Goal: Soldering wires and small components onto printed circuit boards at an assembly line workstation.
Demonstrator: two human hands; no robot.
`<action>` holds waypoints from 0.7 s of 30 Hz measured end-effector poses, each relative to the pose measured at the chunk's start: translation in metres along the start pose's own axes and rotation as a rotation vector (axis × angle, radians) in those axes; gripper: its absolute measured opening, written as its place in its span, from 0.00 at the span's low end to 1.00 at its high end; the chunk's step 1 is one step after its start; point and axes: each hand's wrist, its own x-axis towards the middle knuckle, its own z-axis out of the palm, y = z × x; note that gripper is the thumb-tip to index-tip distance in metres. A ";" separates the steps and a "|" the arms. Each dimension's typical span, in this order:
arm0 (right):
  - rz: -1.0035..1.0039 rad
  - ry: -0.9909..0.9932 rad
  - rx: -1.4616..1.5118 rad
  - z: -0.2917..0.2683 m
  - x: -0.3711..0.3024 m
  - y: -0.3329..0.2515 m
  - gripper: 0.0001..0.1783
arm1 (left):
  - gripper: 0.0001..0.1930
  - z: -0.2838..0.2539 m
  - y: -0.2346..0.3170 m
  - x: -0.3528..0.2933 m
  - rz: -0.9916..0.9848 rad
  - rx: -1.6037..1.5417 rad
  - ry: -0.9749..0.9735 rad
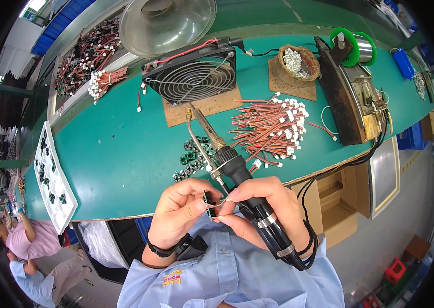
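Observation:
Close to my body, in front of the table edge, my left hand (pixel 178 211) pinches a small circuit board (pixel 208 204) on edge between thumb and fingers. My right hand (pixel 281 203) is wrapped around a black-handled soldering iron (pixel 233 165), whose tip points up and away toward the fan. The thumb and index finger of that hand also pinch thin wire ends against the board; the exact contact point is too small to make out. Beyond my hands lies a cluster of small green-and-black boards (pixel 190 158), partly behind the iron. Right of it spreads a pile of red-and-black wires with white connectors (pixel 273 126).
A fan (pixel 196 79) stands on a wooden board at the back. To its right are a bowl of silvery scraps (pixel 295 61), a metal fixture (pixel 348 97) and a green solder spool (pixel 364 49). A white tray (pixel 65 203) with boards lies left. Black cables hang beside my right arm.

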 end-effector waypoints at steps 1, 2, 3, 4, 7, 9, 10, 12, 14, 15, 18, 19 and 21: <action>0.009 0.004 0.017 0.000 0.000 0.000 0.22 | 0.11 -0.001 0.001 0.001 0.008 0.010 -0.026; 0.019 0.008 0.034 -0.001 0.000 0.001 0.21 | 0.10 -0.003 0.003 0.002 0.015 0.021 -0.053; 0.027 0.009 0.051 -0.002 -0.001 0.002 0.21 | 0.09 -0.003 0.003 0.002 0.026 0.031 -0.078; 0.025 0.004 0.050 -0.003 -0.001 0.003 0.21 | 0.09 -0.003 0.004 0.003 0.030 0.029 -0.076; -0.013 0.017 -0.001 -0.008 -0.002 0.006 0.22 | 0.06 0.002 0.008 0.004 0.046 0.107 -0.126; -0.006 0.028 -0.076 -0.008 -0.003 0.005 0.23 | 0.06 0.005 0.007 0.004 0.072 0.139 -0.094; 0.002 0.048 -0.146 -0.008 -0.004 0.004 0.23 | 0.05 0.008 0.006 0.005 0.089 0.175 -0.063; 0.007 0.052 -0.225 -0.013 -0.004 0.005 0.24 | 0.05 0.010 0.006 0.006 0.117 0.200 -0.027; -0.173 0.085 -0.524 -0.025 -0.003 0.011 0.27 | 0.04 0.010 0.005 0.007 0.162 0.212 0.081; -0.265 0.107 -0.677 -0.028 -0.001 0.013 0.29 | 0.04 0.009 0.005 0.009 0.179 0.213 0.128; -0.197 0.318 -0.408 -0.021 -0.022 0.017 0.30 | 0.04 0.002 0.001 0.013 0.228 0.222 0.215; -0.154 0.429 -0.270 -0.019 -0.030 0.017 0.31 | 0.04 0.000 0.001 0.012 0.245 0.232 0.255; -0.213 0.262 -0.415 -0.027 -0.040 0.019 0.30 | 0.04 -0.002 0.001 0.011 0.250 0.244 0.289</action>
